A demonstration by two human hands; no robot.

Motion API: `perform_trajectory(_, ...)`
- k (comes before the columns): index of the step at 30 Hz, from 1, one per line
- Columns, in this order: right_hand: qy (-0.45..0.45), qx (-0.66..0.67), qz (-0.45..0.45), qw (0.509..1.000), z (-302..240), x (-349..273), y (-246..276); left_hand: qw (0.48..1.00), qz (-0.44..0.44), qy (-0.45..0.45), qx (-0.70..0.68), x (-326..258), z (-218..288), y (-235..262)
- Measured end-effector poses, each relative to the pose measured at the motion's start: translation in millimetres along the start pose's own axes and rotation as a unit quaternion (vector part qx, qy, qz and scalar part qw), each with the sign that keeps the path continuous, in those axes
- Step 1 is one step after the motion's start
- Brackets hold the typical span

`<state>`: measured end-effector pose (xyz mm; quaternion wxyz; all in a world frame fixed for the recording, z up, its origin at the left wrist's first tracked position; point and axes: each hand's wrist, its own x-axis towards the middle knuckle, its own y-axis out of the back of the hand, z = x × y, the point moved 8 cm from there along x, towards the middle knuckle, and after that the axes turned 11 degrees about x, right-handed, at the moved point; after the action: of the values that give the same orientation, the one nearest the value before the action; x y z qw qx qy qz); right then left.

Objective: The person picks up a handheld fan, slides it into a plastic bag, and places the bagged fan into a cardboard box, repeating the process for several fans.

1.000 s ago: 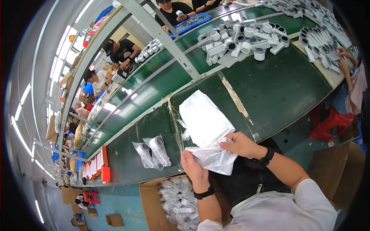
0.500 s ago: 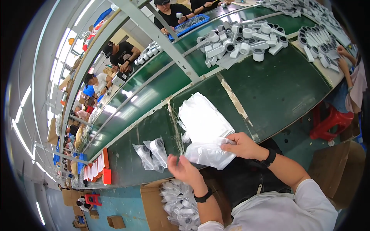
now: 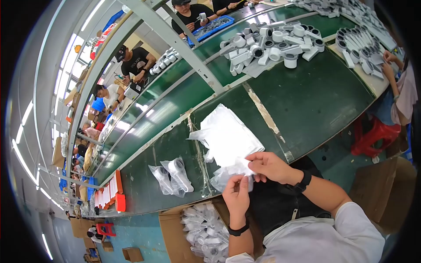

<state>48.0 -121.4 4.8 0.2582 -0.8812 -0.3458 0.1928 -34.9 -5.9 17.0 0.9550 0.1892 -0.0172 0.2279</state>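
A clear plastic bag (image 3: pixel 226 174) hangs crumpled between my hands at the front edge of the green bench. Its edge is pinched between the thumb and fingers of my right hand (image 3: pixel 274 167). My left hand (image 3: pixel 237 198) grips the bag from the near side, its thumb and fingertips drawn together on the film. Just beyond lies a stack of flat plastic bags (image 3: pixel 228 133), looking white under the light, with one bag sticking out to the left. Two bagged white handheld devices (image 3: pixel 177 175) rest on the bench left of my hands.
Below the bench edge, a cardboard box (image 3: pixel 173 228) holds several bagged devices. Unbagged white and grey devices (image 3: pixel 276 46) are heaped at the far side. Orange boxes (image 3: pixel 115 190) stand at left; a red stool (image 3: pixel 372 138) is at right. Co-workers sit around the line.
My left hand has moved right and taken hold of the bag beside my right hand; it was open and apart before. A bag on the stack now sticks out to the left.
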Motion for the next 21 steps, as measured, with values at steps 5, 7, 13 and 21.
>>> perform_trajectory(5, 0.140, -0.043, 0.002, 0.989, -5.4, -10.1, -7.9, 0.977, 0.025, 0.044, -0.210, 4.3, -23.6, -0.1)
perform_trajectory(7, 0.149, -0.097, 0.016, 0.984, -3.8, -9.6, -5.4, 0.968, 0.016, 0.037, -0.248, 4.9, -17.6, -5.0)
perform_trajectory(13, 0.116, -0.059, 0.028, 0.991, 6.0, -5.3, 1.6, 0.962, 0.013, 0.058, -0.266, 4.4, -18.7, -7.8)
perform_trajectory(21, 0.057, -0.008, 0.062, 0.996, 12.7, -3.6, 6.5, 0.925, 0.011, 0.104, -0.366, 7.4, -32.9, -9.1)
